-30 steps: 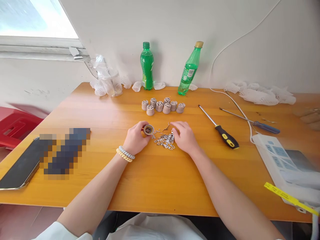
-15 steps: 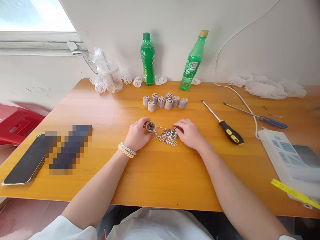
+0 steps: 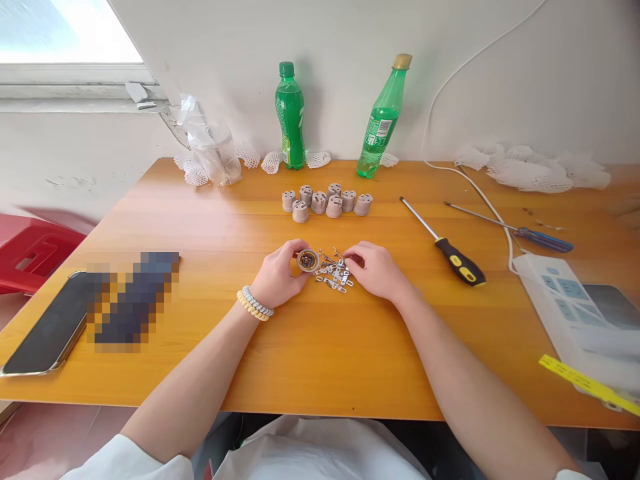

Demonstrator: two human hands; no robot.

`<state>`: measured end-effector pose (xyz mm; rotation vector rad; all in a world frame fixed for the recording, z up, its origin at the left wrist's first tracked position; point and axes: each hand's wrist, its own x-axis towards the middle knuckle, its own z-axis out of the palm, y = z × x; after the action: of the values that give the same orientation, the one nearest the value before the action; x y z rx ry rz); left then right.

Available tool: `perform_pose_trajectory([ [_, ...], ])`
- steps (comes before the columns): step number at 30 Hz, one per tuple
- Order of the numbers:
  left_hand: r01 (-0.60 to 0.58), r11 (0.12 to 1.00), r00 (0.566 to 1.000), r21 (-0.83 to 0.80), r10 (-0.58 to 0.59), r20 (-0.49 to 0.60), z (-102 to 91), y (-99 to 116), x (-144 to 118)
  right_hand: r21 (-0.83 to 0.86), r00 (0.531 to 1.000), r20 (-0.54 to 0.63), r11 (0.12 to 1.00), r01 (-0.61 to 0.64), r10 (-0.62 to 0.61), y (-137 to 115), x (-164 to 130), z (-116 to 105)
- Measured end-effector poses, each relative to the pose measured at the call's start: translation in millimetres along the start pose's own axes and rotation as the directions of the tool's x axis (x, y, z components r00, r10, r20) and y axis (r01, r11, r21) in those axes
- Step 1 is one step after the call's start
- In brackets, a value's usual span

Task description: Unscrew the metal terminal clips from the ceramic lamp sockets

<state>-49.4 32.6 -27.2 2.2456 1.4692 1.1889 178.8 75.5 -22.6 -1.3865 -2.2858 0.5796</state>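
Observation:
My left hand [image 3: 281, 273] is closed around a ceramic lamp socket [image 3: 316, 261], its round mouth facing up toward me. A brass-coloured ring and dark parts show inside the mouth. Just right of it lies a loose pile of small metal contact strips [image 3: 334, 273], with tiny screws or nuts partly hidden behind the socket. At the pile's right edge, my right hand [image 3: 374, 268] has its fingers bent and drawn together. Its fingertips touch the strips; what they pinch is too small to make out. Several more lamp sockets [image 3: 334, 206] stand grouped behind the pile.
Two screwdrivers, one black and yellow [image 3: 460, 261], one blue [image 3: 543, 239], lie to the right near a power strip [image 3: 560, 293] and white cable. Green bottles [image 3: 290, 127] stand along the wall among foam nets. A phone [image 3: 47, 327] lies left.
My left hand has brought the socket slightly right, closer to the metal strips, covering most of the tiny loose parts. My right fingers have shifted a little at the pile's edge.

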Motion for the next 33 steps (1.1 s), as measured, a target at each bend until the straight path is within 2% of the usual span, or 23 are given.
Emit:
perform_pose_trajectory([
  [6, -0.137, 0.991, 0.991, 0.005, 0.137, -0.004, -2.6, 0, 1, 0.031, 0.999, -0.034, 1.0, 0.005, -0.004, 3, 0, 3],
  [11, -0.192, 0.977, 0.981, 0.093, 0.194, -0.013, -4.0, -2, 1, 0.063, 0.974, -0.21, 0.992, 0.105, -0.09, -7, -2, -1],
  [13, -0.22, 0.969, 0.974, 0.116, 0.224, -0.023, -3.7, -1, 0, 0.099, 0.968, -0.181, 0.976, 0.196, -0.176, -16, -5, -2],
  [15, -0.244, 0.963, 0.968, 0.119, 0.248, -0.025, -3.1, 1, 0, 0.158, 0.964, -0.077, 0.952, 0.262, -0.253, -28, -9, -1],
  [17, -0.261, 0.959, 0.964, 0.114, 0.264, -0.016, -2.7, 5, 0, 0.223, 0.955, -0.004, 0.931, 0.291, -0.297, -38, -12, 1],
  [20, -0.25, 0.96, 0.968, 0.127, 0.25, 0.018, -2.4, 10, 1, 0.298, 0.946, 0.006, 0.903, 0.309, -0.325, -47, -15, 5],
  [23, -0.229, 0.962, 0.973, 0.15, 0.223, 0.06, -2.1, 13, 2, 0.329, 0.946, -0.043, 0.89, 0.316, -0.32, -50, -16, 7],
  [26, -0.251, 0.958, 0.966, 0.142, 0.238, 0.102, -0.7, 13, 4, 0.378, 0.961, -0.055, 0.886, 0.27, -0.269, -50, -16, 4],
  [33, -0.173, 0.984, 0.984, 0.039, 0.171, 0.057, -1.9, 16, 8, 0.54, 0.993, -0.003, 0.835, 0.102, -0.119, -54, -19, -1],
])
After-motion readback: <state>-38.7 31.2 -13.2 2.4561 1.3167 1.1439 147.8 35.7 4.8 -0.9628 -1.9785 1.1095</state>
